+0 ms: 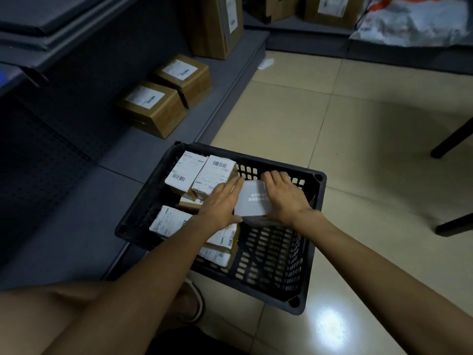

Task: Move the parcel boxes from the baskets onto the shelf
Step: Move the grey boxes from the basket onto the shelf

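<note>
A dark plastic basket (311, 254) stands on the floor by the low grey shelf (84, 221). Inside it lie several labelled parcel boxes (213, 175), mostly on its left side. A small white box (253, 201) sits above the basket's middle, gripped from both sides: my left hand (221, 203) presses its left face and my right hand (284, 198) its right face. Two brown parcel boxes (153, 107) with white labels rest on the shelf further back.
A taller brown carton (217, 24) stands at the shelf's far end. More cartons (332, 8) and a white plastic bag (414, 21) sit on another shelf at the back. Dark furniture legs (450, 142) stand on the tiled floor at right. My sandalled foot (192, 301) is beside the basket.
</note>
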